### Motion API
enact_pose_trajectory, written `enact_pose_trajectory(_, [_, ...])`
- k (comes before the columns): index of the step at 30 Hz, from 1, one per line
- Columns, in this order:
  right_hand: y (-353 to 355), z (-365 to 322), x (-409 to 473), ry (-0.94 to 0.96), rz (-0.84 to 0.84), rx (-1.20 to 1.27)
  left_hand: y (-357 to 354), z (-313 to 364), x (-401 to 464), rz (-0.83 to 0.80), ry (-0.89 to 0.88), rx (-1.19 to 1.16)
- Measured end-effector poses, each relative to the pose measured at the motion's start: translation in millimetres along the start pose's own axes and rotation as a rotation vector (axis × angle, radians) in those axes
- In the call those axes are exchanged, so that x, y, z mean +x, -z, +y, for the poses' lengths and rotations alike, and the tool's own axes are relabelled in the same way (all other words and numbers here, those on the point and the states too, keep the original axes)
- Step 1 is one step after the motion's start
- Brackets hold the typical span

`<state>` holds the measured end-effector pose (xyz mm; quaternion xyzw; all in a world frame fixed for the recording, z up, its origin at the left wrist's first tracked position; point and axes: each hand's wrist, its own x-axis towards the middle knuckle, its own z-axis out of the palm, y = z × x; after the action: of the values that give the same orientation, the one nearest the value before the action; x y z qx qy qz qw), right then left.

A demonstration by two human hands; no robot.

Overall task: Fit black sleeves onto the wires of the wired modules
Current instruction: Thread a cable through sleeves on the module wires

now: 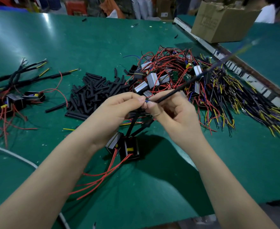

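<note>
**Sleeve and wire held between my two hands**

My left hand [119, 108] pinches the end of a thin wire with thumb and forefinger; a little blue shows at the fingertips. My right hand [174, 111] has its grip clamped on a long black sleeve [185, 85], which rises to the upper right and is blurred at its far end. The two grips almost touch. Below my hands two wired modules [124, 146] hang just above the green table [53, 47], and their red wires [99, 179] trail toward me. Behind my hands lies a pile of short black sleeves [93, 93]. To its right is a heap of modules with red wires [165, 71], and beside it are yellow and dark wires [235, 100]. At far left lie finished modules [15, 100] with sleeved wires. A cardboard box [222, 22] stands at the back right.
</note>
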<state>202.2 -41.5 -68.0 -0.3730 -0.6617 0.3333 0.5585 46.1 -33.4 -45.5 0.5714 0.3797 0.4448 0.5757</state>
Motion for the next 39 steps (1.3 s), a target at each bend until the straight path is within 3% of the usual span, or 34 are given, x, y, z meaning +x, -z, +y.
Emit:
enact_pose_trajectory(9, [6, 5, 0, 0.107, -0.022, -0.186, 4, -1, 1, 0.007, 0.222, -0.011])
enact_pose_trajectory(20, [4, 5, -1, 0.130, -0.025, -0.256, 3, -3, 3, 0.083, 0.269, 0.002])
enact_pose_trajectory(28, [7, 3, 0, 0.171, 0.000, -0.322, 0, -3, 2, 0.111, 0.151, 0.179])
enact_pose_trajectory(32, [7, -2, 0, 0.116, 0.021, -0.233, 3, 0, 1, 0.037, 0.123, 0.160])
enact_pose_trajectory(37, [11, -8, 2, -0.067, 0.002, -0.087, -1, 0, -1, -0.006, -0.071, 0.237])
enact_pose_trajectory(39, [11, -9, 3, -0.171, -0.003, -0.048, -2, -4, -2, 0.030, -0.249, 0.472])
